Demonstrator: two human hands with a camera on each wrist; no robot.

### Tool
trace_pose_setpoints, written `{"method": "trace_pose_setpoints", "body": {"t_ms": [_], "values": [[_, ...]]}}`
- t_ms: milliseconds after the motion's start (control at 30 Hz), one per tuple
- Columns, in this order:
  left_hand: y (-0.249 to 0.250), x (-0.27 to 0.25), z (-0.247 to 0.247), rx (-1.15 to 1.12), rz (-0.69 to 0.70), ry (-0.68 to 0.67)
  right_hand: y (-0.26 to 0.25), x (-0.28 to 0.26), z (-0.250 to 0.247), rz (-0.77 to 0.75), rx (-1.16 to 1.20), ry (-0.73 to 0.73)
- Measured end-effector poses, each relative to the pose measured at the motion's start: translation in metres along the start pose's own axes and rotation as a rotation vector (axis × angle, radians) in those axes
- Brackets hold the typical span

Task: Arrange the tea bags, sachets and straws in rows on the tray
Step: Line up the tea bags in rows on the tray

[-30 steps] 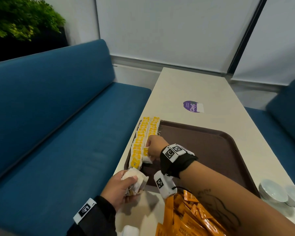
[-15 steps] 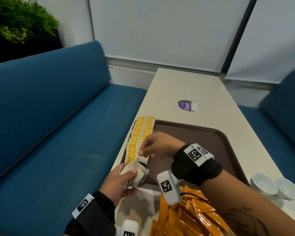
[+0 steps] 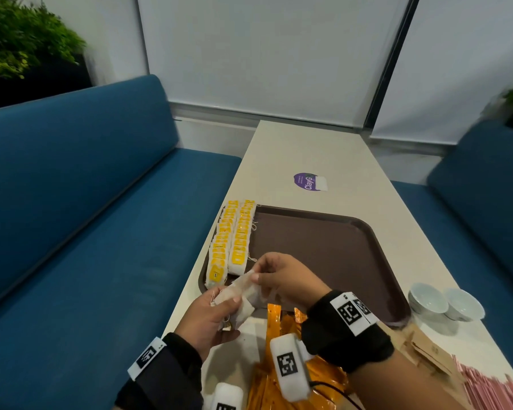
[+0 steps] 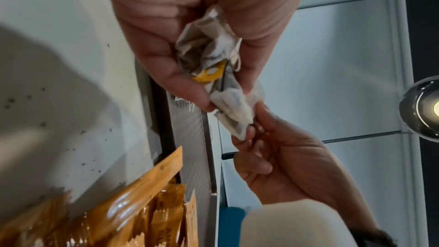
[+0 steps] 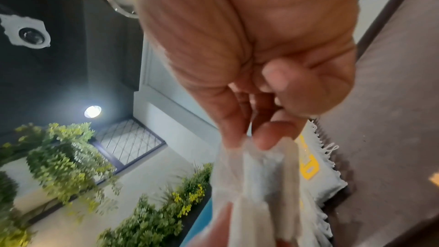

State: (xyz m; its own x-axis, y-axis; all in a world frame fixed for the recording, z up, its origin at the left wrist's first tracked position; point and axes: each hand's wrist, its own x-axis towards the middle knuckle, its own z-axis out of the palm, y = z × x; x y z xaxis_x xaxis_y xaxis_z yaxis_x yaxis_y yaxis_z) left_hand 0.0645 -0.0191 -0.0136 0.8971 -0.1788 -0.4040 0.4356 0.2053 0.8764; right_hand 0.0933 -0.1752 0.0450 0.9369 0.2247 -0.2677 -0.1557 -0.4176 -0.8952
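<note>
A brown tray [image 3: 332, 250] lies on the white table. Along its left side run two rows of yellow-tagged tea bags [image 3: 233, 241]. My left hand [image 3: 211, 318] grips a bunch of white tea bags [image 3: 240, 297] just in front of the tray's near left corner. My right hand [image 3: 282, 279] pinches the top end of one tea bag [image 4: 234, 108] in that bunch with thumb and forefinger. In the right wrist view the pinched bag [image 5: 251, 172] hangs below my fingertips [image 5: 268, 136]. Orange sachets [image 3: 282, 380] are heaped by the table's near edge.
Two white bowls [image 3: 444, 301] stand right of the tray. Brown paper packets [image 3: 427, 350] and pink wrapped straws [image 3: 492, 389] lie at the near right. A purple sticker [image 3: 308, 182] sits beyond the tray. Blue benches [image 3: 86, 232] flank the table.
My right hand left the tea bag rows on the tray and came back to the bunch in my left hand, where it now pinches one bag. The left hand rose slightly.
</note>
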Motion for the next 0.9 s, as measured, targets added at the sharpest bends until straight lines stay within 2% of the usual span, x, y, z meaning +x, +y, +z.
{"method": "trace_pose_setpoints", "body": {"t_ms": [100,300,467,600,767,900], "values": [[0.001,-0.001,0.000,-0.054,-0.043,-0.020,0.005,-0.006,-0.002,-0.015,0.135,0.032],[0.004,-0.002,-0.003,-0.293,-0.177,-0.092,0.003,-0.013,-0.007,-0.034,0.383,-0.012],[0.003,-0.004,0.001,-0.332,-0.211,-0.153,0.004,-0.008,-0.001,-0.036,0.377,-0.055],[0.003,-0.002,0.007,-0.302,-0.177,-0.126,0.006,-0.004,0.005,-0.018,0.355,-0.054],[0.004,0.000,0.008,-0.161,-0.013,-0.039,0.011,-0.001,0.007,0.012,0.328,-0.001],[0.003,0.001,0.008,-0.091,0.057,-0.030,0.015,0.001,0.008,0.014,0.368,-0.015]]}}
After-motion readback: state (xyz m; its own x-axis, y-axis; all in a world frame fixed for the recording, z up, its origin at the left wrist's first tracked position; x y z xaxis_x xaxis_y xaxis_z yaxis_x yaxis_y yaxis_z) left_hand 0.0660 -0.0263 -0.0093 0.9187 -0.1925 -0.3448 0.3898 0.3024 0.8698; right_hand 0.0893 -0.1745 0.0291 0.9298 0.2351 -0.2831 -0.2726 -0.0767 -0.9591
